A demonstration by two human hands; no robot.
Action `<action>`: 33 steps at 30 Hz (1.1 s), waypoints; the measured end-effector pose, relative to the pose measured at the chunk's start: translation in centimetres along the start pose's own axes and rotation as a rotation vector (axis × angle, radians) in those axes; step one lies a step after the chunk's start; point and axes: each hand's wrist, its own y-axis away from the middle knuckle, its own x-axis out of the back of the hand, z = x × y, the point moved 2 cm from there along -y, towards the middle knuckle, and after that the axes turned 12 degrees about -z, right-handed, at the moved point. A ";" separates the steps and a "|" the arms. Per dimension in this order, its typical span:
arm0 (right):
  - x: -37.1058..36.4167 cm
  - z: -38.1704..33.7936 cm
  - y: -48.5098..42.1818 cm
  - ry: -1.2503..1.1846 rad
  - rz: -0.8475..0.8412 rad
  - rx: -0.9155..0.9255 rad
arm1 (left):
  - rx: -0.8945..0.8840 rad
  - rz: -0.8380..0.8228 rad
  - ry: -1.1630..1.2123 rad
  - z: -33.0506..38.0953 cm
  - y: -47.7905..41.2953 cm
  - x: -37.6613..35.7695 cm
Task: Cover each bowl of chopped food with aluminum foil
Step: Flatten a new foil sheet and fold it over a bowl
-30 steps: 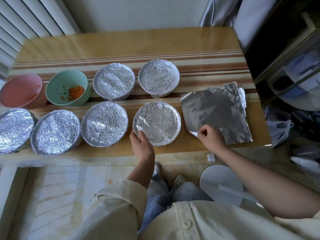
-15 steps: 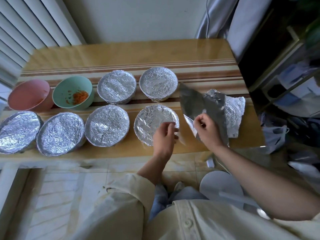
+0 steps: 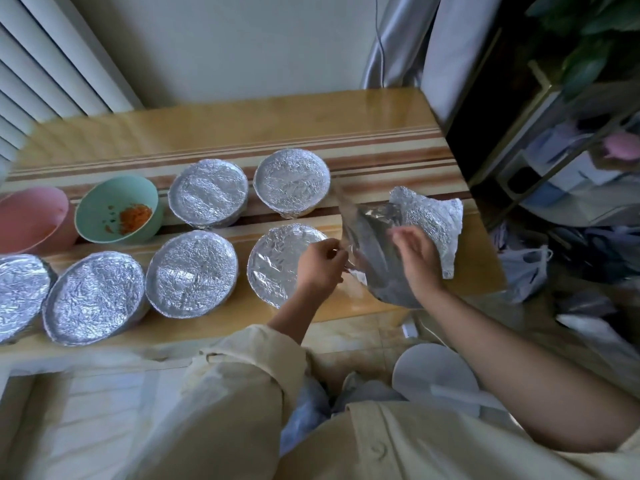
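1. Head view, table (image 3: pixel 242 133): a long wooden top with brown stripes running along its length. I sit at its near edge.
2. Far row, from the left end: an uncovered pink bowl (image 3: pixel 31 220), cut by the frame. Touching it is an uncovered green bowl (image 3: pixel 97 206) holding a little chopped orange food (image 3: pixel 135 215). Next come a foil-covered bowl (image 3: pixel 209 192) and a second foil-covered bowl (image 3: pixel 291 180), just beside each other.
3. Near row, along the near edge from the left end: a third foil-covered bowl (image 3: pixel 17 296), cut by the frame; a fourth foil-covered bowl (image 3: pixel 93 296); a fifth foil-covered bowl (image 3: pixel 192 271); and a sixth foil-covered bowl (image 3: pixel 273 265), its right rim hidden behind my left hand.
4. Foil sheet (image 3: pixel 372 244): smooth, lifted off the table near its right end, standing tilted between my two hands.
5. Left hand (image 3: pixel 320 266): fingers curled, pinching the left edge of the foil sheet between thumb and fingertips.
6. Right hand (image 3: pixel 417 258): set against the right part of the foil sheet. The fingers are blurred, so I cannot tell whether they grip the sheet or merely lie on it.
7. Crumpled foil (image 3: pixel 433 216): lying on the table by its right edge, behind the lifted sheet and partly hidden by it.
8. Cream sleeve (image 3: pixel 242 368): covers my left arm to the wrist.
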 end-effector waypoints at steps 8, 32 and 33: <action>-0.4 1.4 -3.3 -0.174 0.004 -0.476 | -0.075 0.197 0.481 -3.3 3.5 6.2; -19.3 -9.6 -3.6 -0.141 -0.265 0.003 | -0.013 0.475 0.552 -9.9 11.1 24.2; -20.9 -10.0 -3.6 -0.147 -0.271 -0.004 | -0.011 0.486 0.525 -10.4 11.3 25.9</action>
